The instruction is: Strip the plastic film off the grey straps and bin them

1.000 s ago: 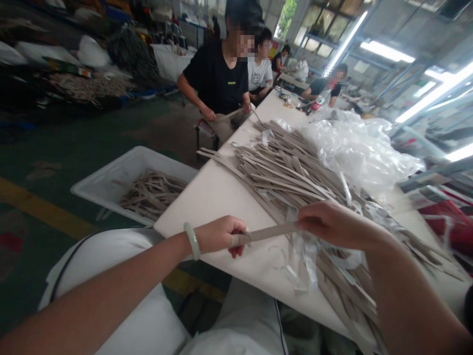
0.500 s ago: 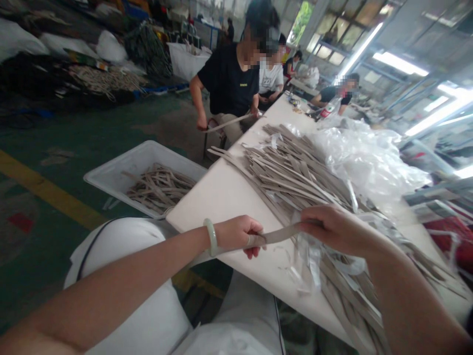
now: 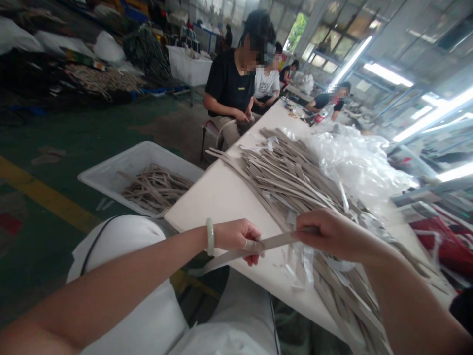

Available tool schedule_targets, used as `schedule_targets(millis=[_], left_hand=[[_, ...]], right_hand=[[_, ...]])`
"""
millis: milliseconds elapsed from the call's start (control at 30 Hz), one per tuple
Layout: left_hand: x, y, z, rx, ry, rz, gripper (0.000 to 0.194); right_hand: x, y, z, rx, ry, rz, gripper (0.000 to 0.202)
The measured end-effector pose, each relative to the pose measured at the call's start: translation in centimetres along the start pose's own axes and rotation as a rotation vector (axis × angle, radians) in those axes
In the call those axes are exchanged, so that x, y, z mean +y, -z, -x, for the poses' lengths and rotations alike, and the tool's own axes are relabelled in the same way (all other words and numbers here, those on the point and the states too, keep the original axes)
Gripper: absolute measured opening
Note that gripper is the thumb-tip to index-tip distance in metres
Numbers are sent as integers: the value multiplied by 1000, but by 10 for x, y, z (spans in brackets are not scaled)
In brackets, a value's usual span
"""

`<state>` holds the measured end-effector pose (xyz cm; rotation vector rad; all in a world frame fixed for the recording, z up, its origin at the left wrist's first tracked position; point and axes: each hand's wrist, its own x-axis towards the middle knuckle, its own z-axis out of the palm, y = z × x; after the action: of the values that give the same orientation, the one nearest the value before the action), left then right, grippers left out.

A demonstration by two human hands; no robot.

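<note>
A flat grey-beige strap (image 3: 277,240) stretches between my two hands above the near edge of the table (image 3: 210,197). My left hand (image 3: 242,239), with a pale bangle at the wrist, is closed round it, and the strap's loose tail hangs out to the left below the wrist. Fingers of my right hand (image 3: 325,231) pinch the strap's other end. Just beyond my hands lies a heap of similar straps (image 3: 288,172). More straps (image 3: 351,301) and bits of clear plastic (image 3: 305,261) lie under and beside my right forearm.
To the left of the table stands a white bin (image 3: 107,170) with straps inside. Crumpled clear plastic bags (image 3: 362,158) cover the table's far right side. A co-worker in a dark shirt (image 3: 231,81) sits at the table's left edge, with other people farther back.
The strap between my hands is now straighter, and its tail shows below my left wrist. My right hand has shifted slightly left. The co-worker's hands have come together.
</note>
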<state>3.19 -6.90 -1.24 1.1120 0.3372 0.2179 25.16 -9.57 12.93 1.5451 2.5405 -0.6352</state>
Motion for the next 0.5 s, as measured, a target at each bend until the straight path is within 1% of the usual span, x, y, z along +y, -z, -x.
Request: schedule_targets(millis=[100, 167, 267, 300, 400, 433, 500], left_hand=[[4, -5, -4, -12, -53, 24, 42], [7, -6, -4, 2, -85, 37, 42], [10, -1, -3, 42, -101, 37, 44], [11, 1, -3, 61, -104, 30, 44], [10, 6, -3, 91, -96, 0, 44], [9, 6, -4, 87, -84, -1, 44], [9, 3, -5, 73, -65, 15, 46]], right_hand=[[-13, -14, -13, -5, 55, -46, 27], [-15, -22, -18, -19, 87, -73, 28], [-3, -23, -14, -80, 110, -110, 29], [5, -20, -9, -83, 91, -101, 29], [23, -11, 2, -40, -6, -45, 30], [25, -10, 3, -32, -24, -37, 30], [19, -15, 0, -32, -21, -43, 27]])
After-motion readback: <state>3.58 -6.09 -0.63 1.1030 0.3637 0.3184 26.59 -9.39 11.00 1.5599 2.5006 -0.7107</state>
